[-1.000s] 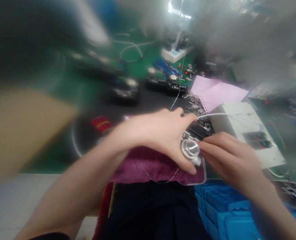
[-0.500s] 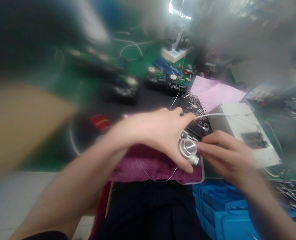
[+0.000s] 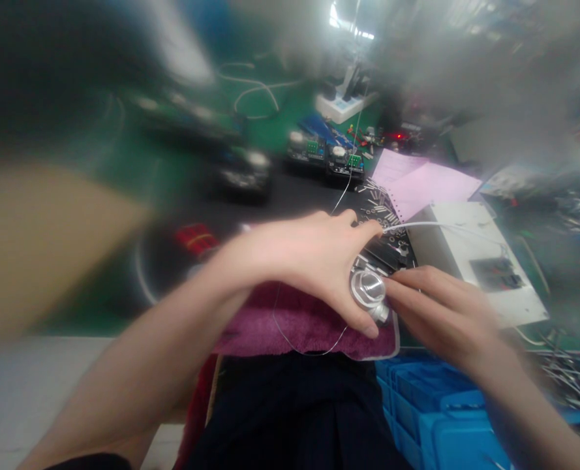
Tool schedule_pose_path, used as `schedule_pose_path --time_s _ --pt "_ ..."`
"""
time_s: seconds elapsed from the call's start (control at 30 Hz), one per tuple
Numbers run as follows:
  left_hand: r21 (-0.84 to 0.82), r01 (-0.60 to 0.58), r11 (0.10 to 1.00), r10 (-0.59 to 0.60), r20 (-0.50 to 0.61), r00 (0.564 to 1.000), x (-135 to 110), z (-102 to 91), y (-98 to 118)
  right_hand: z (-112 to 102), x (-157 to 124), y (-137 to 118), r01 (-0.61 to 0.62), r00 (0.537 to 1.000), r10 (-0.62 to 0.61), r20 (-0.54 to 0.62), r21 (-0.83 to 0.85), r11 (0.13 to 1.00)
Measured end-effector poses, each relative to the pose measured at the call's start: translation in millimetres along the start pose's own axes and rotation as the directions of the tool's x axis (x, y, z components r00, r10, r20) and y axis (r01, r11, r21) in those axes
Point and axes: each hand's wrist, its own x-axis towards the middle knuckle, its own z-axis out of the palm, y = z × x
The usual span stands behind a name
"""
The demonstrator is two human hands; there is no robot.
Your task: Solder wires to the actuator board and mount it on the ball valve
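A silver metal part with a round, glossy top [image 3: 368,288] sits at the front edge of the bench, over a purple towel [image 3: 290,326]. My left hand [image 3: 326,261] curves around its left side, thumb below and fingers above, gripping it. Close against the part's right edge, the fingers of my right hand [image 3: 436,307] are pressed together; whatever they may pinch is too small to make out. A white cable [image 3: 431,224] runs from beside my left fingertips to the right. Thin silver wire [image 3: 343,196] passes behind my left hand and loops below it.
Small pins and rings [image 3: 380,202] lie scattered beyond my hands. Behind them stand circuit boards [image 3: 344,161] and a white power strip [image 3: 341,108]. Pink papers [image 3: 431,183] and a white box [image 3: 509,303] are at the right. Blue crates [image 3: 431,391] stand below the bench edge.
My right hand has shifted slightly, its fingers lying flatter beside the metal part. A red light now shows at the back of the bench. My left hand keeps its place.
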Motion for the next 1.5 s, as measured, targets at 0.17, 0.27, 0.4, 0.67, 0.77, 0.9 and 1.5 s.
schedule_pose_path --time_s 0.17,0.27,0.4,0.67,0.77,0.9,1.5 --pt "0.01 0.022 1.0 -0.022 0.003 1.0 -0.2 0.5 0.6 5.1 -4.0 -7.9 -0.103 0.993 0.105 -0.046 0.039 0.994" --pt "0.013 0.016 1.0 -0.016 0.007 1.0 0.0 -0.1 0.6 2.9 -6.8 -11.3 -0.16 0.985 0.164 -0.055 0.072 0.985" --pt "0.008 0.005 1.0 -0.005 0.036 0.999 0.4 -2.4 0.5 -0.4 -7.4 -11.3 -0.207 0.977 0.211 -0.036 0.099 0.973" --pt "0.009 0.004 1.0 -0.005 0.042 0.999 -0.4 -2.1 -0.2 3.8 -1.7 -10.9 -0.205 0.977 0.211 -0.041 0.118 0.972" --pt "0.024 0.012 1.0 -0.014 0.048 0.999 -0.1 -1.6 -0.5 3.7 -0.6 -10.6 -0.155 0.986 0.16 -0.048 0.09 0.984" --pt "0.035 0.019 0.999 -0.021 0.051 0.998 0.6 -1.0 -0.8 2.2 1.5 -9.9 -0.095 0.994 0.099 -0.049 0.077 0.992" --pt "0.019 0.018 1.0 -0.019 0.057 0.998 -0.2 -1.7 -0.6 10.6 0.8 -10.7 -0.212 0.97 0.23 -0.085 0.176 0.961"
